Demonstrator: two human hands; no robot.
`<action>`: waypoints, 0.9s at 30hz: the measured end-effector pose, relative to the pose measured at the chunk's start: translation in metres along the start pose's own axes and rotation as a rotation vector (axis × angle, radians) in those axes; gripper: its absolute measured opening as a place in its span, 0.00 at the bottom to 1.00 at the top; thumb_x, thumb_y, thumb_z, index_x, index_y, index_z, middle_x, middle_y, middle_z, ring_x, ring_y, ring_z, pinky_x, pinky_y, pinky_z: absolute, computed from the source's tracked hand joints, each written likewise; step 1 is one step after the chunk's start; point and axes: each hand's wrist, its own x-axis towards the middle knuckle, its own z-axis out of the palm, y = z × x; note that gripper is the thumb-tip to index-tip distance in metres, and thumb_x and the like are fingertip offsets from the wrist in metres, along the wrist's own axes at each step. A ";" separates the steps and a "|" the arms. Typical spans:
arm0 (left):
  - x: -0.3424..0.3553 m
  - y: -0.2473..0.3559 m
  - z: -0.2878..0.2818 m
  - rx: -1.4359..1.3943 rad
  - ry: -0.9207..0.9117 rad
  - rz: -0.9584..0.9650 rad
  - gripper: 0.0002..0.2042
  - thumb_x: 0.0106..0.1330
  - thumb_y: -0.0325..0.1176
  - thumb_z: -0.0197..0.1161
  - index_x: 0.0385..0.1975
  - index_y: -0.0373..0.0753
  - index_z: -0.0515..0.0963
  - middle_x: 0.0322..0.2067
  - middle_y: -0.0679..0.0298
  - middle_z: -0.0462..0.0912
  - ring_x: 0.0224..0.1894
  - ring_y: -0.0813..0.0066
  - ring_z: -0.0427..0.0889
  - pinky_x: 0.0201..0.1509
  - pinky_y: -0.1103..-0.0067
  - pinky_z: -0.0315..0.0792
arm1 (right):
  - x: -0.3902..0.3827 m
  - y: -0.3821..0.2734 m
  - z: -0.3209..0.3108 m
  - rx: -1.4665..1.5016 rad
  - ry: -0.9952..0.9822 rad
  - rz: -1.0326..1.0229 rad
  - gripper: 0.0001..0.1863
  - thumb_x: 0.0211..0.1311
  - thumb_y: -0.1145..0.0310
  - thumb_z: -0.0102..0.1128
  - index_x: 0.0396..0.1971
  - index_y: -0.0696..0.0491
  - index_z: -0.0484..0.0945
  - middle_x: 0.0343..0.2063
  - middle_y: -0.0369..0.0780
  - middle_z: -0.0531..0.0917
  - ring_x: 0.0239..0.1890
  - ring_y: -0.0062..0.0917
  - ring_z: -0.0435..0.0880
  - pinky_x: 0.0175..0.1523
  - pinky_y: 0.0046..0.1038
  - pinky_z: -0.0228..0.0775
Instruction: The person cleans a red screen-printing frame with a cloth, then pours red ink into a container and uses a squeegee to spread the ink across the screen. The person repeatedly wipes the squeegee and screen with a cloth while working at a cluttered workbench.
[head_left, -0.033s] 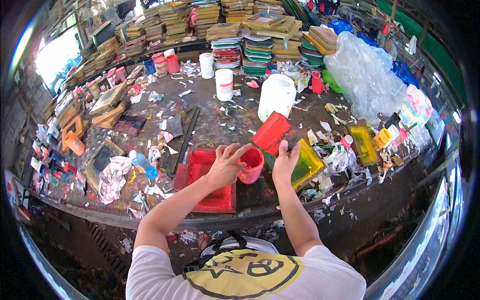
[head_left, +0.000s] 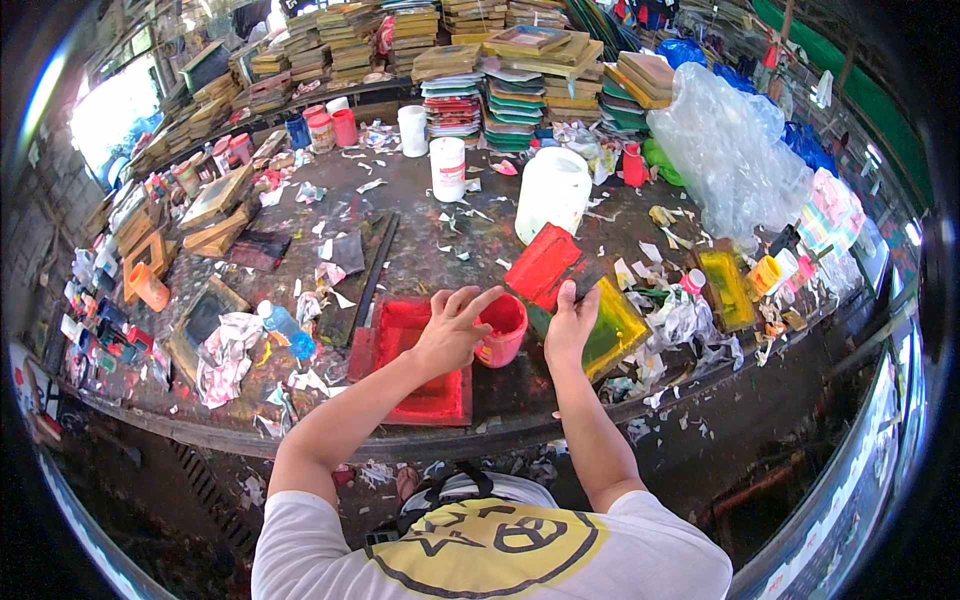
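Note:
My left hand [head_left: 452, 332] is at the left side of a red plastic tub [head_left: 510, 338]. Its fingers are spread, with the index finger reaching along the tub's rim. In my right hand [head_left: 572, 325] is a flat squeegee [head_left: 543, 265] coated in red ink, tilted up just beyond the tub, with the thumb on its near edge. Under my left forearm lies a screen frame [head_left: 440, 405] covered in red ink, partly hidden by the arm. A screen frame with yellow ink [head_left: 622, 335] lies beside my right hand.
A big white bucket [head_left: 553, 195] and a smaller white tub [head_left: 448, 170] stand beyond my hands. Crumpled rags [head_left: 228, 360], a blue bottle [head_left: 287, 330] and paper scraps litter the table. At the back are stacked wooden frames [head_left: 415, 35] and a clear plastic bag [head_left: 735, 150].

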 end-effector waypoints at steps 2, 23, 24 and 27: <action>0.001 -0.003 -0.002 0.010 -0.007 -0.002 0.14 0.49 0.32 0.73 0.39 0.44 0.88 0.76 0.61 0.58 0.73 0.52 0.58 0.69 0.49 0.56 | 0.002 0.003 -0.002 -0.040 0.004 0.003 0.12 0.78 0.69 0.56 0.54 0.57 0.73 0.48 0.35 0.78 0.50 0.20 0.74 0.61 0.27 0.65; 0.011 -0.016 0.030 -0.593 -0.086 -0.426 0.29 0.44 0.28 0.82 0.52 0.42 0.84 0.72 0.47 0.54 0.70 0.42 0.61 0.74 0.56 0.62 | 0.007 -0.002 -0.003 0.115 0.044 0.047 0.17 0.78 0.71 0.55 0.61 0.59 0.70 0.55 0.38 0.78 0.55 0.23 0.75 0.65 0.30 0.64; 0.008 -0.019 0.036 -0.623 -0.095 -0.499 0.29 0.45 0.29 0.81 0.52 0.42 0.84 0.72 0.47 0.54 0.70 0.42 0.61 0.74 0.56 0.62 | 0.006 -0.002 -0.002 0.105 0.046 0.030 0.16 0.78 0.70 0.56 0.59 0.59 0.70 0.53 0.38 0.78 0.53 0.23 0.75 0.63 0.30 0.65; 0.003 -0.013 0.028 -0.510 -0.007 -0.534 0.26 0.46 0.30 0.81 0.50 0.41 0.84 0.72 0.46 0.55 0.70 0.41 0.62 0.73 0.56 0.64 | 0.004 -0.003 0.001 0.095 0.050 -0.007 0.14 0.78 0.67 0.57 0.54 0.60 0.71 0.48 0.38 0.79 0.49 0.22 0.75 0.59 0.29 0.67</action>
